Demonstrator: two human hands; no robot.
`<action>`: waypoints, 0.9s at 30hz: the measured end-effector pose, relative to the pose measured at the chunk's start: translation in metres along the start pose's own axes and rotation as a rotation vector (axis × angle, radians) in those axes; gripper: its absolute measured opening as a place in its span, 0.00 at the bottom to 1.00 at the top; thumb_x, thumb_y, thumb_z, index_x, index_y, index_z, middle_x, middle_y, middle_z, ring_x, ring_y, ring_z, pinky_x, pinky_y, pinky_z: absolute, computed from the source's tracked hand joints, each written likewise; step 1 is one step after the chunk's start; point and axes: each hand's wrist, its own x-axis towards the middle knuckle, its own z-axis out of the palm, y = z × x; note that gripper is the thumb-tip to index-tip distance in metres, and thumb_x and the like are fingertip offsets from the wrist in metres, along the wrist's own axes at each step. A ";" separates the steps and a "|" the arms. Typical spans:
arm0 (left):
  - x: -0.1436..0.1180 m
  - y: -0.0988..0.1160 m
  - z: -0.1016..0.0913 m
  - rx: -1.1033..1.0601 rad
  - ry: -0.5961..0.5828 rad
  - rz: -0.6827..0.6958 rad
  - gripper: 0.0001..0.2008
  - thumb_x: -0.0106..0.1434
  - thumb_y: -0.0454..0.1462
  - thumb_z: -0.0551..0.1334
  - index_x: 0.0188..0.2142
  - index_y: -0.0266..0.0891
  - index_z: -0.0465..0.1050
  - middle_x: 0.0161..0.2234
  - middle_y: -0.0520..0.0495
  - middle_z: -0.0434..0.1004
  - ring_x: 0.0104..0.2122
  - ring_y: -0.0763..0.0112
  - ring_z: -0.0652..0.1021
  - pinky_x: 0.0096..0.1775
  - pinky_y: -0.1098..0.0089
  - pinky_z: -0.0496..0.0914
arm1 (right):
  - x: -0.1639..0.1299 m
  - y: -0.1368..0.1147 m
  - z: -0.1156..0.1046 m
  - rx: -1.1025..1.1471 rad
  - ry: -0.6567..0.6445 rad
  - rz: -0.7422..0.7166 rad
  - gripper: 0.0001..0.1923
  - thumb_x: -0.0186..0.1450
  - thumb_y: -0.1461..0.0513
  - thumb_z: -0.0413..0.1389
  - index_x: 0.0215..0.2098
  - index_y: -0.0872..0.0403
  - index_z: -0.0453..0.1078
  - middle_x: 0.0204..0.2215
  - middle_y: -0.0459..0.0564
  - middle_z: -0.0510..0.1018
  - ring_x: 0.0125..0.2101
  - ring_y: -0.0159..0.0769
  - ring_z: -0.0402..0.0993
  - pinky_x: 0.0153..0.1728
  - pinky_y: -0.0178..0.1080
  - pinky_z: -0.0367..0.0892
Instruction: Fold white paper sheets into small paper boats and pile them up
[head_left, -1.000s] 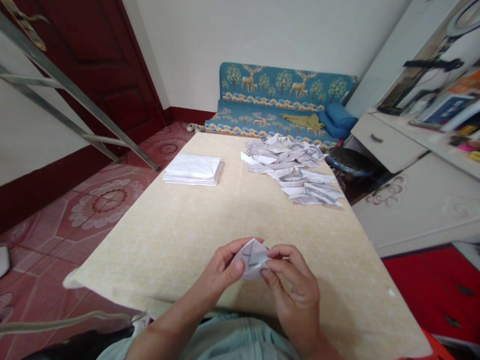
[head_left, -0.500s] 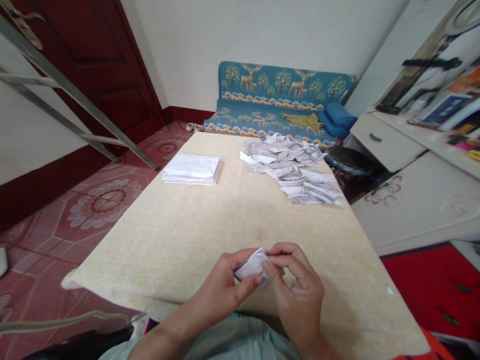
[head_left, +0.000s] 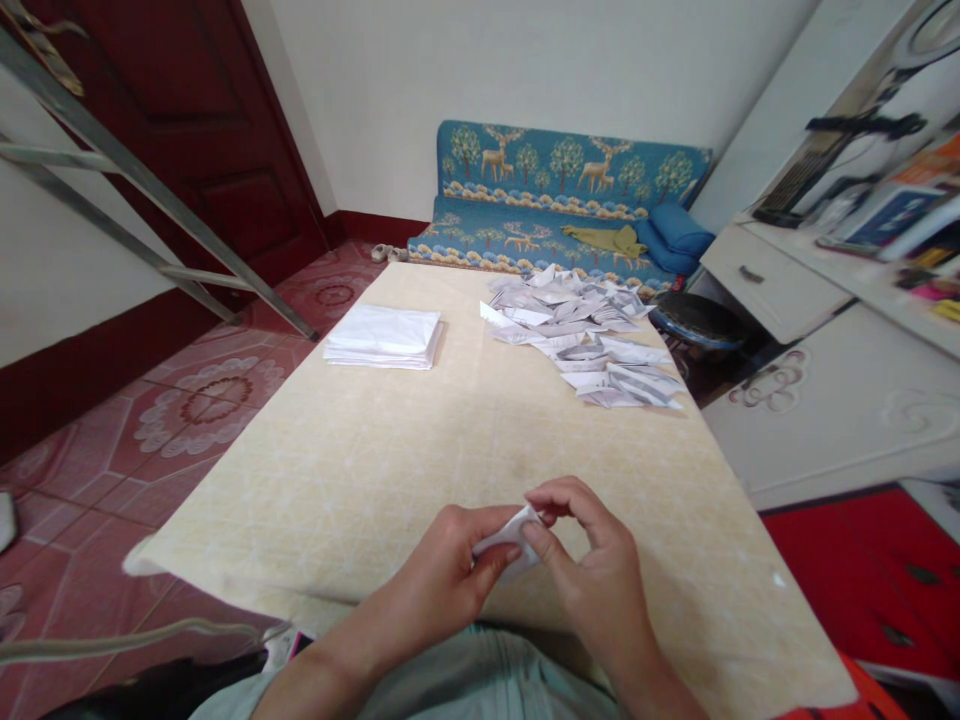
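I see the counter, a heap of folded papers far right, a flat paper stack far left. At the near edge my left hand and right hand pinch one small folded paper between fingertips.

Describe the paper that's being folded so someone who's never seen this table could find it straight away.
Start at the cream table and go to its near edge, where the left hand and right hand meet. The small white folded paper is pinched between their fingertips. Unlike the flat stack far left or the folded heap far right, it is the only piece held above the table.
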 end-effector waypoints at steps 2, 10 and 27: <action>0.000 -0.001 -0.001 0.002 0.021 -0.005 0.10 0.60 0.34 0.57 0.38 0.35 0.76 0.27 0.49 0.74 0.28 0.70 0.71 0.31 0.75 0.64 | 0.002 -0.001 -0.003 -0.001 -0.023 -0.034 0.04 0.56 0.69 0.56 0.27 0.54 0.69 0.27 0.45 0.71 0.30 0.33 0.68 0.33 0.35 0.63; 0.004 -0.027 0.007 -0.389 0.247 -0.087 0.21 0.50 0.34 0.68 0.43 0.37 0.65 0.34 0.46 0.74 0.33 0.69 0.74 0.32 0.73 0.69 | -0.008 0.016 -0.002 0.159 0.257 0.218 0.06 0.58 0.60 0.59 0.32 0.54 0.68 0.27 0.45 0.74 0.27 0.32 0.70 0.27 0.32 0.65; 0.008 -0.037 0.003 -0.420 0.688 0.050 0.09 0.57 0.37 0.63 0.39 0.39 0.70 0.38 0.48 0.72 0.38 0.71 0.72 0.38 0.73 0.69 | -0.005 0.025 0.016 0.542 0.188 0.522 0.10 0.54 0.58 0.62 0.23 0.56 0.68 0.21 0.46 0.76 0.24 0.32 0.71 0.29 0.34 0.65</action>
